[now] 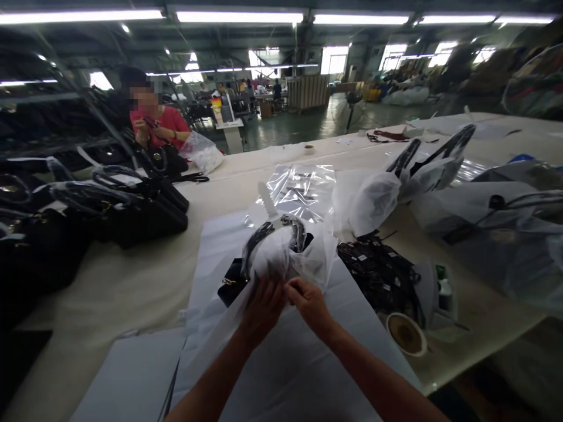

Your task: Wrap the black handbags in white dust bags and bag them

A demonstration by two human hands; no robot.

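A black handbag (233, 282) with a gold-coloured clasp lies on white sheeting in front of me, partly covered by a translucent plastic bag (270, 253). Its raised handles (259, 235) are wrapped in clear film. My left hand (265, 302) rests on the plastic over the handbag, fingers stretched forward. Close beside it, my right hand (308, 300) is closed in a pinch on what looks like the edge of the plastic bag. The fingertips of both hands nearly meet. Just beyond the handbag lies a sheet of shiny clear film (303, 190).
Several black handbags (145, 211) stand at left. To the right lie a heap of black straps (378, 269), a tape roll (405, 334), a white tray (444, 296) and plastic-wrapped bags (373, 199). Across the table, a person in a red shirt (173, 120) handles another black bag.
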